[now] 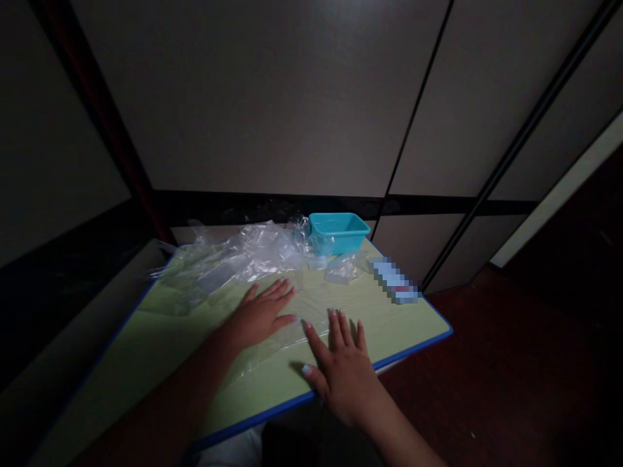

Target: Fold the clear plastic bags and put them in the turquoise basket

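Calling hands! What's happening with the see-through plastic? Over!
Left hand, right hand: both open, spread, at a thin clear sheet. Nothing gripped. Crumpled clear plastic heaped beyond left hand, turquoise tub next to it.

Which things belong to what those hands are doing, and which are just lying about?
Apparently in use:
left hand
right hand
flat clear plastic between them
table

Seemingly just lying about:
crumpled plastic heap
small plastic piece
turquoise tub
pixelated item
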A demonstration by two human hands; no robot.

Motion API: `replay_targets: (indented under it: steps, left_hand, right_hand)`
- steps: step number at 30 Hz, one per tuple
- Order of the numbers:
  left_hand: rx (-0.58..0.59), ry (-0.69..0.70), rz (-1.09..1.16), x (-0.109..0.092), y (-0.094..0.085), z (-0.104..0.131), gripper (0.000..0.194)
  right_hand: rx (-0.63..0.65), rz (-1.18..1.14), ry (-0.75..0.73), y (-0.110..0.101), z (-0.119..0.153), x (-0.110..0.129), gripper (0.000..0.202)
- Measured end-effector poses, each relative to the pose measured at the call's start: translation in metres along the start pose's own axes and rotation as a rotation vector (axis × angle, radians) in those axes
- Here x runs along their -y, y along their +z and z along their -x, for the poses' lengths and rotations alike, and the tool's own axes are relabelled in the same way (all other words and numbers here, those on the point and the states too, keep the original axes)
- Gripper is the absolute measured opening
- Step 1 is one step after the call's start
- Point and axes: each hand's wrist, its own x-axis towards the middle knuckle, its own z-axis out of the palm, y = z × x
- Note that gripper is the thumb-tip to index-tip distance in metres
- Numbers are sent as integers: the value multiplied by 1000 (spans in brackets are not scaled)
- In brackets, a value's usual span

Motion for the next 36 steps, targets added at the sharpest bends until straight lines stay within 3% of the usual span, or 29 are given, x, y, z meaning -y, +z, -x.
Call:
replay_targets:
  steps: [6,11,16,25,32,36]
  left_hand:
    - [-18,62,56,-5,-9,1,58]
    - [96,178,102,-6,-9,4,64]
    - [150,163,121,-11,-10,5,64]
    - [145,160,131,-9,-9,5,66]
    - [94,183,115,-5,-1,3,65]
    - [90,181,106,-6,0,4,66]
  right_hand:
    - [-43,31,38,5,1,-1,64]
    - [-54,51,37,5,3,-2,65]
    - [-43,55,65,2,5,-7,65]
    - [-20,47,96,-5,12,-21,63]
    - [4,-31,-123,-10,0,-2,63]
    - [11,-37,-73,-8,-7,0,66]
